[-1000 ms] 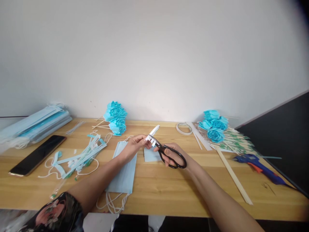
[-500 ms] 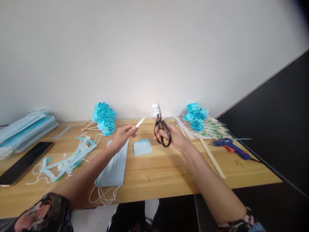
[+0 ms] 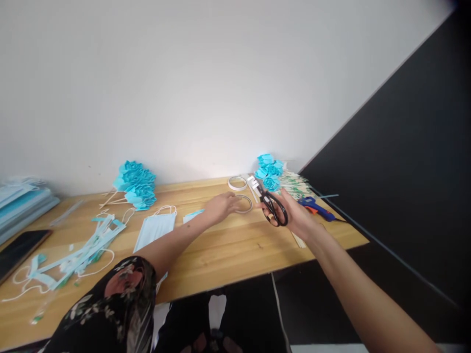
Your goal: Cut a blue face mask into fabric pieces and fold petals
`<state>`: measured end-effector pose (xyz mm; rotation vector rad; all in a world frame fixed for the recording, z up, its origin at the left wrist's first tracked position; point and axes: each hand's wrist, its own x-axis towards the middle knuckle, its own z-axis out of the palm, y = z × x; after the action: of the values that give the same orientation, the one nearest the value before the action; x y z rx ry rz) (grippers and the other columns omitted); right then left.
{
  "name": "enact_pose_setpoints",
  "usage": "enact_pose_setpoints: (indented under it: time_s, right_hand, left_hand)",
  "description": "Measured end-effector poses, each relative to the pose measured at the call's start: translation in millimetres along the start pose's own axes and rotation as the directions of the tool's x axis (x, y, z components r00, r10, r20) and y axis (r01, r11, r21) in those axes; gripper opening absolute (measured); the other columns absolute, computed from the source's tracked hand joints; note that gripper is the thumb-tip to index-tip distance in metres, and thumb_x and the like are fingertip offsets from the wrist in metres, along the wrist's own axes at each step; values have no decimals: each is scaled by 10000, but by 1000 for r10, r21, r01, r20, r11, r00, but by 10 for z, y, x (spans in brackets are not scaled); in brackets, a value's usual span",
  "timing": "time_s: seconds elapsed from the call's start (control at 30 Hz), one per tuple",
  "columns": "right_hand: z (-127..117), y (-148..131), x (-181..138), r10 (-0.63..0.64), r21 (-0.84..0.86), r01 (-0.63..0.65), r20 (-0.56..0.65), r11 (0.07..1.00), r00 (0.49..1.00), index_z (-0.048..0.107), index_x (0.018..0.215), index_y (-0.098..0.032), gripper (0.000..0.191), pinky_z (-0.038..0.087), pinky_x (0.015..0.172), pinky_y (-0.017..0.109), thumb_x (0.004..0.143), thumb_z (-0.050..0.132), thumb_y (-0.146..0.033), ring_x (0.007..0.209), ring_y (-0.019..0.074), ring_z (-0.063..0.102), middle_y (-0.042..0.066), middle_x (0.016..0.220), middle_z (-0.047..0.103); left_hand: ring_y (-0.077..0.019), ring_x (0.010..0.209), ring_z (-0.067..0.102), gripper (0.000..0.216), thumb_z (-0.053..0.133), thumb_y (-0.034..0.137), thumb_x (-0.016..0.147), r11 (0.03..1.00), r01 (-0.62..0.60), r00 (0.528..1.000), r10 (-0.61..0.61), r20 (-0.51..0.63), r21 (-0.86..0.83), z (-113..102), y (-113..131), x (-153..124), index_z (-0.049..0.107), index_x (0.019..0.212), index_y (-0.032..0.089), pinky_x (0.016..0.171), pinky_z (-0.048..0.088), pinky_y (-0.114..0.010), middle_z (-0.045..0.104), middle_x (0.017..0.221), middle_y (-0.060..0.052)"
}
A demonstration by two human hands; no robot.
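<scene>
My left hand [image 3: 222, 207] reaches over the middle of the table, its fingers closed on the left edge of a thin roll of tape [image 3: 251, 205]. The white strip it held earlier is out of sight. Black-handled scissors [image 3: 276, 208] are in my right hand [image 3: 296, 215], blades pointing up and left, with short white strips [image 3: 253, 182] on the blades. A second, white roll of tape [image 3: 237, 183] lies just behind. Light blue cut pieces [image 3: 192, 214] are partly hidden by my left forearm, as is a face mask [image 3: 154, 229].
Blue flowers on sticks lie in a left bunch [image 3: 136, 184] and a right bunch [image 3: 270, 171]. A blue glue gun [image 3: 320, 208] rests at the right, near several wooden sticks [image 3: 296, 185]. Mask scraps [image 3: 81, 255], a phone [image 3: 22, 250] and stacked masks [image 3: 25, 206] occupy the left.
My left hand has moved right, from holding a white strip to the tape roll. The scissors have moved slightly right and tilted left. The view has turned to the right.
</scene>
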<state>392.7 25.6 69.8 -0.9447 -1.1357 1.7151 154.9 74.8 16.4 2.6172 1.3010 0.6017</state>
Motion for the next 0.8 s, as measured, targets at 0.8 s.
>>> enact_pose_setpoints:
  time_s: [0.8]
  right_hand:
    - [476,340,356,-332,-988,104,138,-117,933,710,874,-221,237,358,625,294,905,506,-336,803,230,627,77,870,718]
  left_hand:
    - [-206,836,633,278,525,358,857,959,246,969,-249,-2,-144,-734,-764,-1226,719,979,202,722,430,-284,721,979,-81]
